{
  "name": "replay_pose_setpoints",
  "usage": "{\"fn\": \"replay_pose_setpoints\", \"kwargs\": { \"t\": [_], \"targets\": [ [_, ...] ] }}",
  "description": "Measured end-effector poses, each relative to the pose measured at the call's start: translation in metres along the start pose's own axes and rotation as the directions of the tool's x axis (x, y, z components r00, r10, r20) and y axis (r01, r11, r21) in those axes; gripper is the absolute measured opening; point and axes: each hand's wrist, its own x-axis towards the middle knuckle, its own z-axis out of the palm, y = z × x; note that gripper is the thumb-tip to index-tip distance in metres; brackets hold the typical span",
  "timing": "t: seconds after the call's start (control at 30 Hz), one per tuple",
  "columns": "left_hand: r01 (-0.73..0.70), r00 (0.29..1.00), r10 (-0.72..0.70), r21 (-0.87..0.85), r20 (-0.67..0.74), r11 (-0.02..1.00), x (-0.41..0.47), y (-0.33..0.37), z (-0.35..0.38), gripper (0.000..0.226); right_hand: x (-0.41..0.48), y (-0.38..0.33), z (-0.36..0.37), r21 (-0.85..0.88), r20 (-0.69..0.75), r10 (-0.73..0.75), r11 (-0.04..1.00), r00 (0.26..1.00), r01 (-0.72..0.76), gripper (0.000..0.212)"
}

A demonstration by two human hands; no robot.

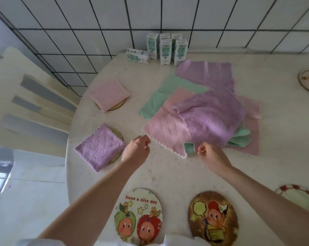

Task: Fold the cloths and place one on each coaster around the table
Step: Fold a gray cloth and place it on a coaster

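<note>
pink cloth [165, 131] lying just ahead, near edge running left-right | left hand [136, 150] grip curling empty at left corner | right hand [211, 156] grip pinching, whether on cloth I cannot tell

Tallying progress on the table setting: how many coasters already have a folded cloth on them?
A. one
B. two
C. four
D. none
B: a folded pink cloth and a folded purple quilted cloth each cover a round coaster at the table's left; the other visible coasters are bare.
</note>
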Motion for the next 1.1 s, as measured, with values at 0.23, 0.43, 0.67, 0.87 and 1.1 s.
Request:
{"fn": "replay_pose_setpoints", "kwargs": {
  "t": [0.23,0.43,0.67,0.87,1.1],
  "targets": [
    [-0.189,0.975,0.177,0.081,0.136,0.979,0.024,0.071,0.035,0.029,0.018,0.001,-0.003,-0.06,-0.057,-0.05,0.997,0.997,0.046,0.026],
    [-0.412,0.905,0.375,0.193,0.2,0.89,0.058,0.101,0.057,0.053,0.034,-0.003,0.005,-0.2,-0.069,0.005,0.98,0.998,-0.018,0.024],
    [-0.523,0.852,0.497,0.219,0.164,0.824,0.083,0.123,0.065,0.06,0.037,0.017,0.0,-0.101,-0.067,-0.068,0.993,0.995,0.061,0.022],
    [-0.537,0.842,0.533,0.222,0.081,0.814,0.103,0.124,0.066,0.053,0.041,0.021,0.011,-0.158,-0.129,-0.088,0.985,0.988,0.067,0.047],
    [-0.558,0.828,0.548,0.284,0.119,0.78,0.106,0.124,0.068,0.046,0.039,0.016,-0.002,-0.03,-0.099,-0.046,0.999,0.994,0.044,0.009]
  ]
}}
